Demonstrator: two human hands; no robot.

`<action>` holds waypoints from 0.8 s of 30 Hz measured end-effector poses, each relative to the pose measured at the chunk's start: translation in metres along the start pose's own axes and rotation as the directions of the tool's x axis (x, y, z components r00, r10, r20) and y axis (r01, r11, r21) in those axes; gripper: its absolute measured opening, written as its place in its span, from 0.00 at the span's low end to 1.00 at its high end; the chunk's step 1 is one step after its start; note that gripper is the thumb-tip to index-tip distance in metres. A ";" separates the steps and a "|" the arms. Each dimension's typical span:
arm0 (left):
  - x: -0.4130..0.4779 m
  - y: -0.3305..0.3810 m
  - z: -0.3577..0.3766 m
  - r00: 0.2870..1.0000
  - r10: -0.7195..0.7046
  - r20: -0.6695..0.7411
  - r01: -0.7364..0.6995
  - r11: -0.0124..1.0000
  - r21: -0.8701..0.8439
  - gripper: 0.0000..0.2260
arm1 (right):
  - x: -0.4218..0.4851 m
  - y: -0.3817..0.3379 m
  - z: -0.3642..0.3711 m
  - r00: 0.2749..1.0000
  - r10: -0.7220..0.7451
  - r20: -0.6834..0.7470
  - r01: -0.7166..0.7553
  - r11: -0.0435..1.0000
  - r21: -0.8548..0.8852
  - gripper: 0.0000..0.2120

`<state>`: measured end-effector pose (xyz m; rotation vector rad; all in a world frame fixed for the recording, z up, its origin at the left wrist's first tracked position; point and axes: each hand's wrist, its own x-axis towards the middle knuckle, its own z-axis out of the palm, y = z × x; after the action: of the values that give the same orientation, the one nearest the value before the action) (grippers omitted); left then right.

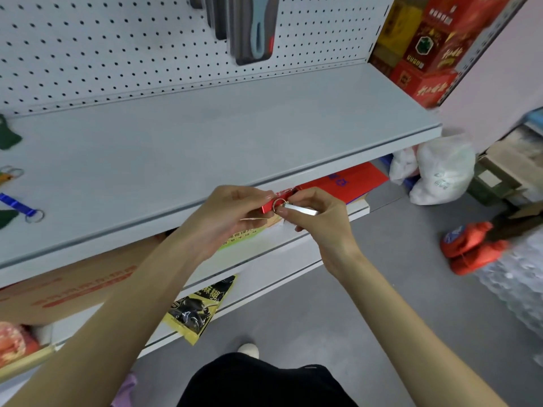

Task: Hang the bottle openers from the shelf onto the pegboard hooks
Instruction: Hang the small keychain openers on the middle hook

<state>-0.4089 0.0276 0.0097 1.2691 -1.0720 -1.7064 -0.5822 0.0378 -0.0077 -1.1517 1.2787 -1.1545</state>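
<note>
Head view: both hands meet just in front of the front edge of the pale grey metal shelf, a little right of its middle. The left hand pinches a red flat metal bottle opener with its fingertips. The right hand pinches a silver flat metal bottle opener by the end nearest the red one. A small round metal ring sits where the two openers meet. I cannot tell which one it belongs to. Both openers are up in the air, not on the shelf.

A wide stretch of bare shelf top lies between the hands and the back edge. It runs on to the right edge. At the left edge lies a blue metal bottle opener with a ring. An orange metal opener lies behind it, half cut off.

The white pegboard stands along the back edge. Dark grey packs hang on it near the top, right of the middle. A wide stretch of open holes lies to their left.
</note>
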 end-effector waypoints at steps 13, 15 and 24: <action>0.026 0.018 -0.002 0.999 0.022 -0.050 -0.013 0.987 0.159 0.05 | 0.026 0.005 -0.003 0.999 -0.045 0.014 0.045 0.998 0.034 0.09; 0.028 0.025 0.000 0.998 0.037 -0.050 -0.028 0.985 0.171 0.05 | 0.028 0.004 -0.006 0.999 -0.038 0.029 0.036 0.997 0.063 0.07; 0.031 0.086 0.040 0.964 0.264 -0.009 -0.228 0.848 0.478 0.06 | 0.052 -0.028 -0.040 0.984 -0.076 0.160 0.045 0.981 0.191 0.05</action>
<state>-0.4482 -0.0255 0.0842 1.3999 -1.5991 -1.2291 -0.6233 -0.0157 0.0169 -1.1284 0.9918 -1.1702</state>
